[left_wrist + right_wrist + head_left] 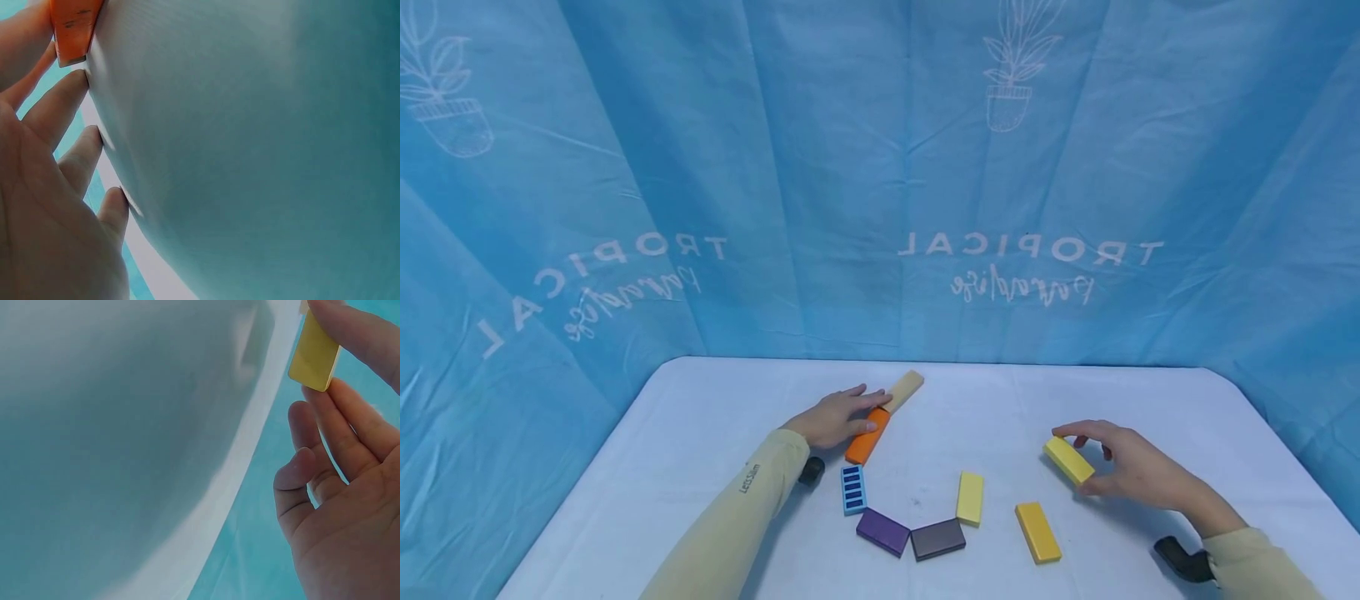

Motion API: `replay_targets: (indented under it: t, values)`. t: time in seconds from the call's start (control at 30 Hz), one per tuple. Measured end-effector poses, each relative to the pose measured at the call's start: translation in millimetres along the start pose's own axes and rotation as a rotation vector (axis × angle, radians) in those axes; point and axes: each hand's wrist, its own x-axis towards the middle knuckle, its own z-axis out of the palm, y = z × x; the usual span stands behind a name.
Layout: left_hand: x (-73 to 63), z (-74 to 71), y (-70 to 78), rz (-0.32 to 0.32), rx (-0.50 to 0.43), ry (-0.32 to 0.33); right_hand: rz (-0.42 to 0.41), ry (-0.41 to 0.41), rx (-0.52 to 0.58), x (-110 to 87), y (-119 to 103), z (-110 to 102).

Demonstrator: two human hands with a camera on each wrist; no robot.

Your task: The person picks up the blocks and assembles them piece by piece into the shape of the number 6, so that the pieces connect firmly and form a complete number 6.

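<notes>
On the left, my left hand [838, 419] reaches over an orange block [862, 446] and pinches it between thumb and index finger. Its other fingers extend, tips at the white surface in the left wrist view. A beige block [907, 388] lies end to end with the orange one, partly under the fingers. Over at the right, my right hand [1138, 467] grips a pale yellow block [1069, 461] by its ends, thumb at the near end and fingertips at the far one. That yellow block [314, 355] appears tilted in the right wrist view, the remaining fingers loosely bent.
A light-blue block with dark panels [853, 490], a purple block [883, 532], a dark grey block [937, 540] and another pale yellow block [970, 498] continue the curve. A deeper yellow block [1038, 532] lies apart. Blue curtain [850, 167] hangs behind the white table [700, 400].
</notes>
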Motion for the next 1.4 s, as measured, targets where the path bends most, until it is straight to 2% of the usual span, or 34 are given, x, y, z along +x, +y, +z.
replay_targets:
  t: [0.2,0.53,1.4]
  values:
    - [-0.4,-0.4,0.5,-0.003,0.001,-0.002,-0.006,-0.019,0.019,8.0,-10,3]
    - [0.1,1.0,-0.3,0.001,-0.007,-0.001,-0.073,-0.048,0.042,21.4,-22,10]
    - [1.1,1.1,1.1,-0.021,-0.007,-0.002,-0.121,-0.104,0.068,58.2,-58,25]
